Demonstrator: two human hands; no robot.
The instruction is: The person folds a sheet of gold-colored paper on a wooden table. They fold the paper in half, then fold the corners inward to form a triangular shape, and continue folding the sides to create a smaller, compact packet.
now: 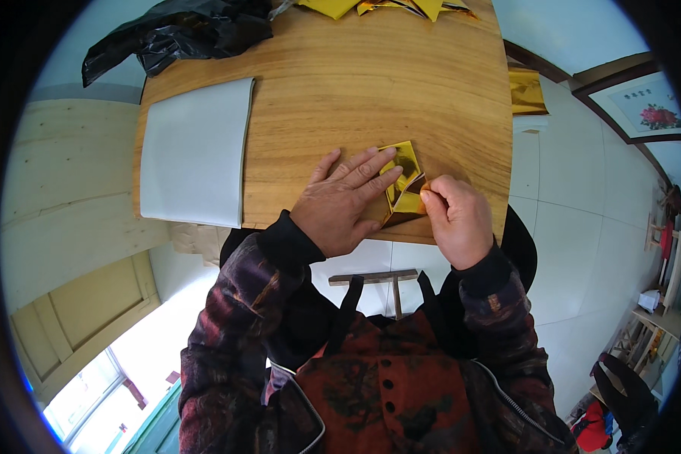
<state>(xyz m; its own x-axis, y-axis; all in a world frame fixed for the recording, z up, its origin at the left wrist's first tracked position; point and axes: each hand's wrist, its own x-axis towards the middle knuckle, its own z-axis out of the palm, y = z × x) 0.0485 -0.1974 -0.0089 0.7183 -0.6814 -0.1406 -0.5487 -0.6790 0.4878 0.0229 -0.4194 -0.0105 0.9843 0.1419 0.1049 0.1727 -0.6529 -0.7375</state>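
Observation:
A sheet of shiny gold foil paper, partly folded, lies near the front edge of the wooden table. My left hand rests flat with fingers spread, its fingertips pressing on the paper's left side. Thumb and forefinger of my right hand pinch the paper's right edge, where a flap stands up and shows a darker inner fold. The paper's lower corner reaches toward the table edge. Part of the sheet is hidden under the left fingers.
A stack of pale grey sheets lies at the table's left. A crumpled black plastic bag sits at the far left, with more gold foil paper at the far edge. Further gold sheets lie beyond the table's right side.

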